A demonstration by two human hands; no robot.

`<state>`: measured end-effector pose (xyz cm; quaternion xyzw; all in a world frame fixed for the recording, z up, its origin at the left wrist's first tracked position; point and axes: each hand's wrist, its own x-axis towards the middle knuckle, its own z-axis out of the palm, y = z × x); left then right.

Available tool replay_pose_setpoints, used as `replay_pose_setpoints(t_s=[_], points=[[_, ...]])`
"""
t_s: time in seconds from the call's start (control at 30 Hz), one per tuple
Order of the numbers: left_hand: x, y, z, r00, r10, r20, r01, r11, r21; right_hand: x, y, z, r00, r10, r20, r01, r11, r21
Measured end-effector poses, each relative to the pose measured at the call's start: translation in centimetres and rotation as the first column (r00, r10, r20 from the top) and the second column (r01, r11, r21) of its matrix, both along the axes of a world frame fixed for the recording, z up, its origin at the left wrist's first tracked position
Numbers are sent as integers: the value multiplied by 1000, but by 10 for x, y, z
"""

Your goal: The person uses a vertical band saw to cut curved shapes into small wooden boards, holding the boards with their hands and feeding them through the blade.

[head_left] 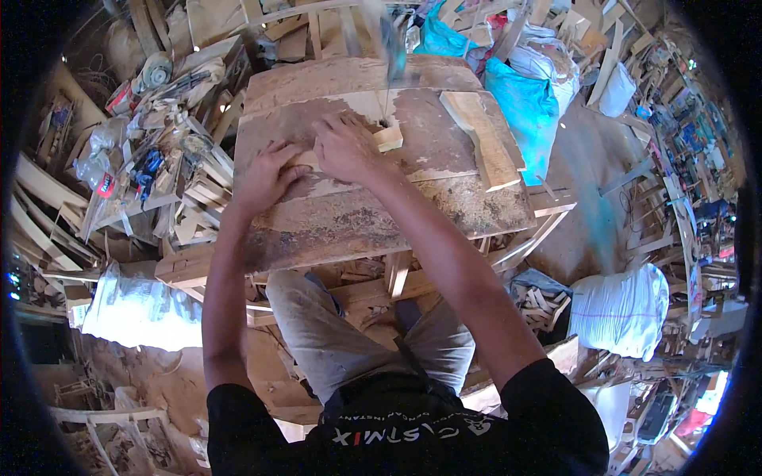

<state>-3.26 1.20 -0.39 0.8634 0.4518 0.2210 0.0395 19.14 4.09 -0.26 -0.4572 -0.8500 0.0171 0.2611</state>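
Note:
Both my hands rest on a piece of wood (388, 140) lying on the worn wooden work table (333, 226). My left hand (272, 176) has its fingers bent over the near left end. My right hand (347, 149) presses down from above with curled fingers, covering the middle. Only the pale right end of the wood shows clearly, by a thin upright saw blade (386, 105). Above the blade hangs a blurred grey-teal saw part (394, 57). To the right lies a flat, curved-edge wooden board (484, 144), touched by neither hand.
Wood scraps and a plastic bottle (104, 178) crowd the left side. Beyond the table's right edge stands a turquoise sack (520, 107). A white sack (621, 309) sits lower right, near a container of offcuts (542, 305). Sawdust covers the table's near part.

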Motion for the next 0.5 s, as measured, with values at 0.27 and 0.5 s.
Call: replay_pose_setpoints(t_s=[0.27, 0.5], points=[[-5, 24, -2, 996, -47, 74, 45, 999, 28, -18, 30, 12, 999, 4, -36, -16, 944, -329], [1, 39, 13, 1000, -13, 27, 14, 1000, -26, -18, 50, 6, 984, -85, 156, 125, 956, -265]])
